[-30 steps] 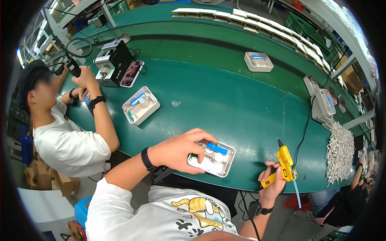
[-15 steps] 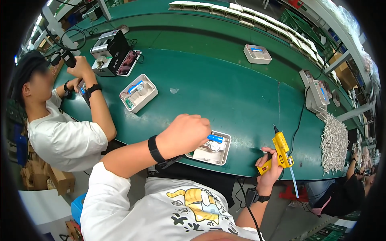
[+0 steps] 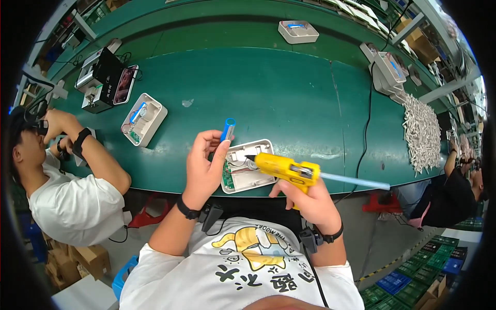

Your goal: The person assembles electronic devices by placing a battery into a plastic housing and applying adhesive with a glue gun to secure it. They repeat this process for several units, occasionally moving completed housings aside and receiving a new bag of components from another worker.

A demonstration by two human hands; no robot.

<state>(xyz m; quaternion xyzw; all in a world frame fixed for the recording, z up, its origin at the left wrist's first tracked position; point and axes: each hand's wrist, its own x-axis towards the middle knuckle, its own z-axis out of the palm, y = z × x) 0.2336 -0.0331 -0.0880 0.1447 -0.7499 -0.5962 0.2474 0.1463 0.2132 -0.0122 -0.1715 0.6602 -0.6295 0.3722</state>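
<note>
Your left hand [image 3: 204, 165] pinches the blue cylindrical battery cell [image 3: 228, 129] at twelve o'clock above the open white plastic casing [image 3: 248, 178]; your right hand [image 3: 305, 199] grips the yellow glue gun [image 3: 284, 168] (nozzle inside). Keep glue within the cradle.

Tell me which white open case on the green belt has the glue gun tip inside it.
The white case nearest the person, by both hands; the other cases lie farther away.

A factory assembly line, plainly: one long green conveyor belt [image 3: 289, 88] carrying open white plastic housings [image 3: 143, 119] past seated workers in white shirts [image 3: 67, 201]. Beside it a heap of pale glue sticks [image 3: 421, 132] and stacked green and blue plastic crates [image 3: 439, 263].
</note>
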